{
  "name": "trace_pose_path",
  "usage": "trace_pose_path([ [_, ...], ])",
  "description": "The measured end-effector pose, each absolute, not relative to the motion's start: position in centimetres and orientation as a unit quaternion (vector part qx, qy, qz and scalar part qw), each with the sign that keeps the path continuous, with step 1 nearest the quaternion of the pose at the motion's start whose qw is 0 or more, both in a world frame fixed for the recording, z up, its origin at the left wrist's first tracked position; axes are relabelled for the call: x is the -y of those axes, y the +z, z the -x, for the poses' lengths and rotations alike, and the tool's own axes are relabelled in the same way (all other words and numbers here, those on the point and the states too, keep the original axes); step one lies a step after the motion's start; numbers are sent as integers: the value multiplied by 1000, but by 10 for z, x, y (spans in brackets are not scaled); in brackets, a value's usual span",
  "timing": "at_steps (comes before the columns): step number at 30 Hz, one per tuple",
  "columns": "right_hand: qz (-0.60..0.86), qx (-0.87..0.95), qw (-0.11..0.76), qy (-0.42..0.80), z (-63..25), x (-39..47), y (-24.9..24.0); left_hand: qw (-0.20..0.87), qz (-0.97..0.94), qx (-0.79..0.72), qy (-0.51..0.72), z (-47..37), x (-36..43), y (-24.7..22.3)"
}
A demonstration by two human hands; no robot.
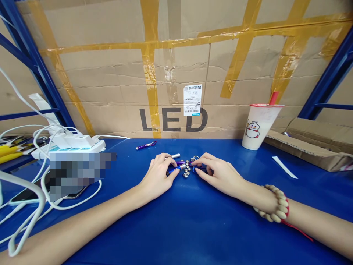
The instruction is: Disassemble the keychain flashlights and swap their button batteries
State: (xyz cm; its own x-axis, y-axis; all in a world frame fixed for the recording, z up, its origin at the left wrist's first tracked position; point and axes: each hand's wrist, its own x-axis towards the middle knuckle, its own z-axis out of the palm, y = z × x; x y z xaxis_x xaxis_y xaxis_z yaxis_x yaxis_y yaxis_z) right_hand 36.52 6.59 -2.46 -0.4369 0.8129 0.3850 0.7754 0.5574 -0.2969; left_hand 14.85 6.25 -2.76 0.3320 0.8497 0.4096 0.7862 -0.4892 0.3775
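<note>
My left hand point(160, 171) is closed, thumb and fingers gripping a slim blue metal penlight tube point(176, 169) with a silver end that points right. Opposite it, my right hand point(220, 175) pinches a short dark blue tube part point(203, 168), mostly hidden by the fingers. Between both hands lie several small silver button cells point(186, 170) on the blue table. A purple tube point(180, 162) lies just behind them, partly covered. Past my left fingertips rests a silver tube point(175, 156). A metal ring point(196, 157) shows by my right index finger.
A purple penlight point(146, 145) lies farther back. White cables and a power strip point(79, 143) crowd the left, beside a phone point(27, 193). At right are a drink cup point(260, 127), a white strip point(284, 167) and an open cardboard box point(309, 149). A large carton point(118, 92) stands behind.
</note>
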Motion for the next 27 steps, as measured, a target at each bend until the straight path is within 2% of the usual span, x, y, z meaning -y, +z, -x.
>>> trace_pose_path([
  [27, 459, 849, 258, 40, -366, -66, -25, 63, -805, -522, 275, -149, -64, -27],
])
